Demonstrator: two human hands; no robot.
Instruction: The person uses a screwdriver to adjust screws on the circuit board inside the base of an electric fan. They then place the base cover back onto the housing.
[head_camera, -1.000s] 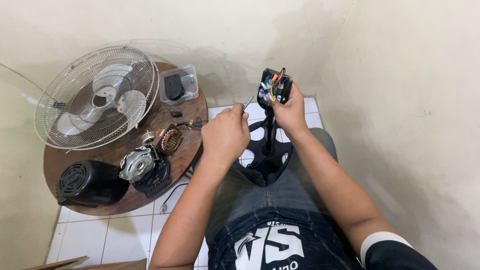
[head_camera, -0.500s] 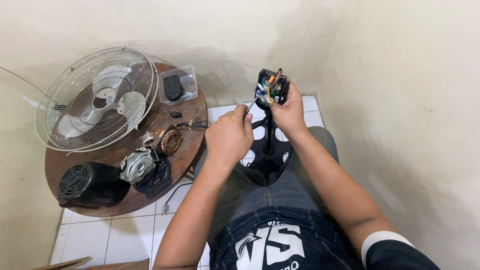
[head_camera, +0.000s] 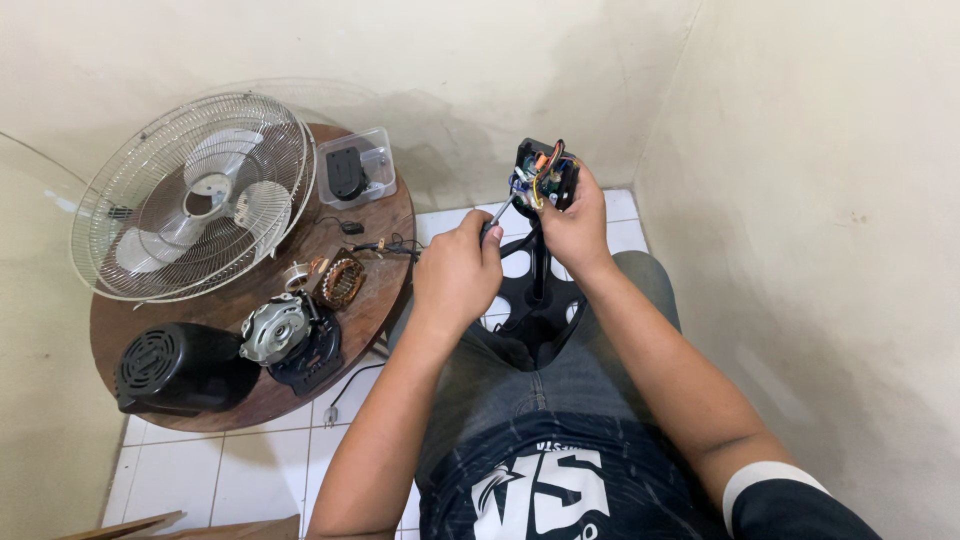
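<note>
A slim metal-shafted screwdriver (head_camera: 498, 215) is clasped in the closed grip of the left hand (head_camera: 458, 272), its tip set against the black plastic fan control housing with coloured wires (head_camera: 542, 175). That housing is wrapped by the right hand (head_camera: 575, 225), above the lap. On the round brown wooden table (head_camera: 375, 290) are seen one black domed motor cover (head_camera: 172, 368), one silver motor (head_camera: 272, 328), one copper-wound stator (head_camera: 341, 279) and one wire fan guard with white blades (head_camera: 195, 195). Farthest back, one clear plastic box (head_camera: 357, 165) holds one black part (head_camera: 346, 172).

Bare forearms, a dark navy shirt with a white printed chest graphic (sleeve (head_camera: 765, 478) banded in white), grey jeans (head_camera: 560, 385).
</note>
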